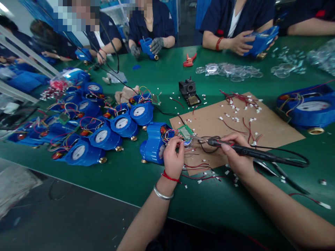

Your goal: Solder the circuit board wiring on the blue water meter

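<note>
That board [185,132] looks fragile, best held by its far edge; right hand [238,157] pinches the iron [261,154], left hand's [173,156] hold I can't tell.

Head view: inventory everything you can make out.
Table: one, green, across the view.
People: several, dark blue shirts, mostly across the table.
Meters: many, blue, mostly at left.
Cardboard: one, brown, on the table.
Wires: many, red and black, on and around the cardboard.
Plugs: many, white, among the wires.
Tool stand: one, black, beyond the cardboard.
Pliers: one pair, red, far side.
Discs: several, clear, right of the pliers.
Circuit boards: several, green, one over the cardboard.
Soldering iron: one, black, over the cardboard.
Left hand: one, bare, by that board.
Right hand: one, bare, gripping the iron.
</note>
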The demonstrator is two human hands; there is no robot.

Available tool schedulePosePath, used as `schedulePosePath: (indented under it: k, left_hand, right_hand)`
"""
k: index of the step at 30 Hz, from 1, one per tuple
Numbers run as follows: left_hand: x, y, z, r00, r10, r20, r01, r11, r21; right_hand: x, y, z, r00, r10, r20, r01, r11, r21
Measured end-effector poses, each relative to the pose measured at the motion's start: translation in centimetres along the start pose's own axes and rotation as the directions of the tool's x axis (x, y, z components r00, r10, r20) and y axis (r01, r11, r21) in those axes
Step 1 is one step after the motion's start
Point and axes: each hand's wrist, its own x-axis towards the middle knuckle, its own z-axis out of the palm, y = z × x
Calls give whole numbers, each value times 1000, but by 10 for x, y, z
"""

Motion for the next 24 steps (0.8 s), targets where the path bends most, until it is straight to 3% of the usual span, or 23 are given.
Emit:
schedulePosePath:
  k: [11,24]
  left_hand:
    - [2,2,-1,1000,-15,10,15,1000,18]
    - [1,2,-1,1000,-6,11,6,1000,30]
  right_hand:
    - [1,-1,0,993,-18,120,29,996,-86]
    - [3,0,1,990,-48,136,64,991,-114]
